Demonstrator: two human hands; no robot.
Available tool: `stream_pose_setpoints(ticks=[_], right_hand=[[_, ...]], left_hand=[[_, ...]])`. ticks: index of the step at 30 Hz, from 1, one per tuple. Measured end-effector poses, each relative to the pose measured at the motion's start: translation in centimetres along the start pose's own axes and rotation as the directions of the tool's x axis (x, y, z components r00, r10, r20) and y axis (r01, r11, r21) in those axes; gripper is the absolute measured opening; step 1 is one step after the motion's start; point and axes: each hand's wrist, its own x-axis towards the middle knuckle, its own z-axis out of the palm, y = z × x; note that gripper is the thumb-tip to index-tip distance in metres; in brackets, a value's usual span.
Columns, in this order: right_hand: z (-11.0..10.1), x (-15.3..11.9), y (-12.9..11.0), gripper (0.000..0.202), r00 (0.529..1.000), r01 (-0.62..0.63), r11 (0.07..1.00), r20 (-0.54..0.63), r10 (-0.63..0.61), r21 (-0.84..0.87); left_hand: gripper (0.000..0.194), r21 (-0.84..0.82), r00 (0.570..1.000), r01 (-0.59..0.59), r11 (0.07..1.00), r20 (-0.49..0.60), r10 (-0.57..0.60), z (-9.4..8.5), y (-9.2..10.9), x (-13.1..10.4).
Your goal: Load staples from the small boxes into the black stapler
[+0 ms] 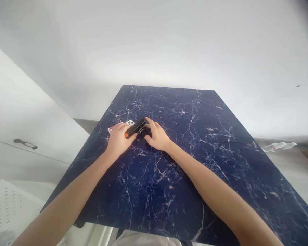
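A black stapler-like device [136, 127] with an orange end lies slanted over the dark blue marbled table [154, 191]. My left hand [119, 138] is wrapped round its near left end, the thumb along its lower side. At its far right end is my right hand [157, 135], fingers apart, with the index finger stretched towards the tip and the thumb below. Whether the right fingertips touch the device is too small to tell. A white card with red and black print [129, 122] shows partly from under and behind my left hand.
A white wall stands behind the table. At the left are a white cabinet with a dark handle [25, 144] and a white perforated seat [6, 205]. Beyond the right table edge lies a crumpled clear plastic item [279, 146].
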Motion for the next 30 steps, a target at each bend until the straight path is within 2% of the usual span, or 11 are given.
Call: stream_pose_setpoints(ticks=[4, 8, 10, 12, 14, 17, 21, 24, 26, 28, 30], right_hand=[[0.2, 0.1, 0.3, 0.091, 0.997, 0.068, 0.998, -0.043, -0.068, 0.000], [-0.2, 0.4, 0.4, 0.088, 0.995, 0.103, 0.988, -0.005, -0.103, 0.113], [-0.4, 0.8, 0.2, 0.081, 0.996, 0.078, 0.987, 0.025, -0.082, 0.141], [-0.5, 1.1, -0.1, 0.070, 0.998, 0.051, 0.991, 0.025, -0.055, 0.121], [-0.7, 1.1, -0.4, 0.060, 0.999, 0.039, 0.994, 0.022, -0.041, 0.104], [-1.9, -0.1, -0.8, 0.048, 0.997, 0.008, 0.995, 0.071, -0.015, 0.097], [-5.2, -4.3, -0.4, 0.034, 0.988, -0.087, 0.995, 0.136, 0.080, 0.052], [-8.3, -8.3, 0.6, 0.025, 0.983, -0.100, 0.995, 0.155, 0.096, 0.019], [-10.1, -10.6, 1.5, 0.025, 0.989, -0.120, 0.993, 0.092, 0.119, -0.002], [-11.4, -12.3, 2.3, 0.025, 0.983, -0.181, 0.983, 0.006, 0.181, -0.015], [-12.2, -13.3, 2.8, 0.025, 0.971, -0.240, 0.971, -0.014, 0.240, -0.017]], left_hand=[[0.032, 0.028, 0.999, -0.026, 0.999, 0.038, 0.025, -0.3, -1.2, 0.1], [0.046, 0.031, 0.991, 0.134, 0.991, -0.005, -0.134, -1.6, -4.2, 0.1], [0.045, 0.023, 0.987, 0.139, 0.990, 0.074, -0.140, -2.1, -5.6, -0.1], [0.045, 0.017, 0.983, 0.082, 0.996, 0.166, -0.084, -2.1, -6.2, -0.1], [0.045, 0.022, 0.980, 0.063, 0.998, 0.189, -0.066, -1.9, -6.1, -0.1], [0.042, -0.004, 0.980, 0.101, 0.995, 0.174, -0.098, -1.8, -5.2, 0.0], [0.042, -0.195, 0.972, 0.127, 0.973, 0.218, -0.083, -2.1, -2.5, -0.5], [0.044, -0.351, 0.951, 0.076, 0.933, 0.307, 0.037, -2.3, 0.3, -1.1], [0.045, -0.417, 0.921, 0.030, 0.908, 0.365, 0.137, -2.3, 2.2, -1.6], [0.044, -0.472, 0.911, -0.019, 0.881, 0.354, 0.209, -2.1, 3.8, -2.2], [0.040, -0.518, 0.911, -0.112, 0.848, 0.287, 0.296, -1.7, 5.2, -2.9]])
